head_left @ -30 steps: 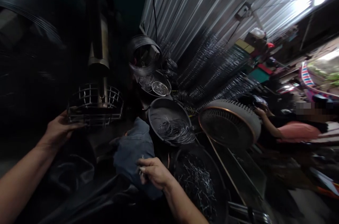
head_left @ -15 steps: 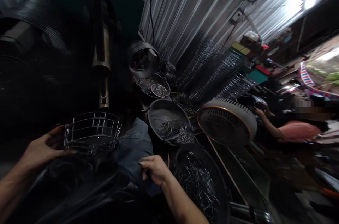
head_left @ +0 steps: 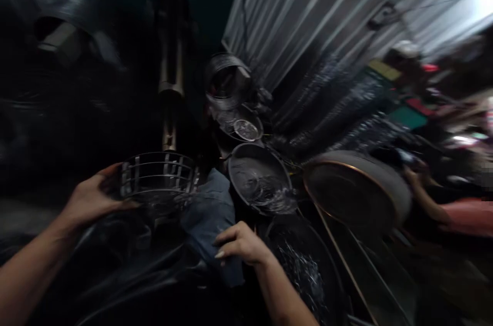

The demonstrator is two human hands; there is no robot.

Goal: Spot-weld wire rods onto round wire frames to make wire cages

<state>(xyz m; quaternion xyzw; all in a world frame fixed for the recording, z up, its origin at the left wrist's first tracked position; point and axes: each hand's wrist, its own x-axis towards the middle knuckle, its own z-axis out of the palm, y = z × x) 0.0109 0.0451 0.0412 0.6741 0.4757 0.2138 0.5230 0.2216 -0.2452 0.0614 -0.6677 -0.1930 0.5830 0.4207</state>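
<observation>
My left hand (head_left: 88,197) grips the left side of a round wire basket (head_left: 166,168), with the thumb along its lower front and the fingers partly hidden behind it. The basket stands by the upright metal part of a dark machine (head_left: 169,136). Just right of the basket, a blue-grey cloth (head_left: 210,213) hangs over a dark shape. My right hand (head_left: 246,246) is over the lower right of this cloth, fingers stretched and somewhat apart, with nothing visible in them. Whether it touches the cloth I cannot tell. Shiny black plastic (head_left: 127,274) spreads below both hands.
A black pan (head_left: 250,161) holds wire rings. Nearer, a dark tub (head_left: 335,269) contains short wire pieces. Coiled metal (head_left: 227,69) and a round tray (head_left: 246,130) lie beyond. A large fan (head_left: 350,192) stands right, with another person's arm (head_left: 427,203) behind it.
The view has swung left, so everything appears further right and blurred. My right hand's fingers have gone from curled together to stretched apart. My left hand keeps its grip on the basket.
</observation>
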